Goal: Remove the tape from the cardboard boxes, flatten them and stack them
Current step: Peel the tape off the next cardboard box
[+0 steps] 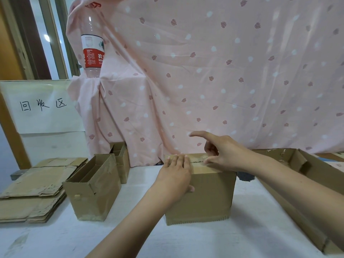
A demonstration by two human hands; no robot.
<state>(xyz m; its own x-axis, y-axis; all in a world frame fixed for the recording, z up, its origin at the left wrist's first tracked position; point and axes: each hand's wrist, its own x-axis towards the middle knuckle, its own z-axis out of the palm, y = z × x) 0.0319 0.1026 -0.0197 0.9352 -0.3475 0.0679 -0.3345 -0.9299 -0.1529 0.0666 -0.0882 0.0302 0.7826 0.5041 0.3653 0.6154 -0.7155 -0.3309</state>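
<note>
A closed cardboard box point(208, 198) stands upright in the middle of the white table, with clear tape point(199, 159) along its top seam. My left hand point(176, 174) lies flat on the box's top left, fingers straight, thumb down the front face. My right hand point(221, 153) hovers over the top right of the box. Its index finger points left, and its thumb and other fingers pinch at the tape there. A stack of flattened boxes point(35, 190) lies at the left.
An open box point(93, 185) stands left of the taped one, with another open box point(121, 161) behind it. A large open box point(305, 183) lies at the right. A pink curtain point(204, 71), a plastic bottle point(93, 43) and a white paper sign point(42, 107) are behind.
</note>
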